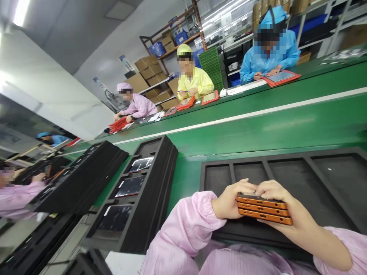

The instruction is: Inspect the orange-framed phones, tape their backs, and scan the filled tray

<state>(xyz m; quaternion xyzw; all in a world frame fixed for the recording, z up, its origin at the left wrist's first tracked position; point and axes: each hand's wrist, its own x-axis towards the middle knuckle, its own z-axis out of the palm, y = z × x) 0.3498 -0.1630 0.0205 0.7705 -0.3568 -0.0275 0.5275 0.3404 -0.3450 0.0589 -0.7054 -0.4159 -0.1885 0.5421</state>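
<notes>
Between my two hands is a stack of three orange-framed phones point(264, 209), their port edges facing me. My left hand point(229, 198) grips the left end of the stack, fingers curled over the top. My right hand point(295, 212) wraps the right end, its fingers bent over the top phone and part of the hand underneath. The phones are held above a black foam tray point(266, 164) with several recessed compartments. My arms and the stack hide the near part of that tray.
Left of me stand stacked black foam trays point(156, 179) holding dark-screened phones point(130, 186); another tray stack point(83, 175) lies beyond. A green bench point(258, 126) runs across. Co-workers point(195, 82) sit along its far side with orange-red items point(210, 97). Another person's pink sleeve point(21, 194) shows far left.
</notes>
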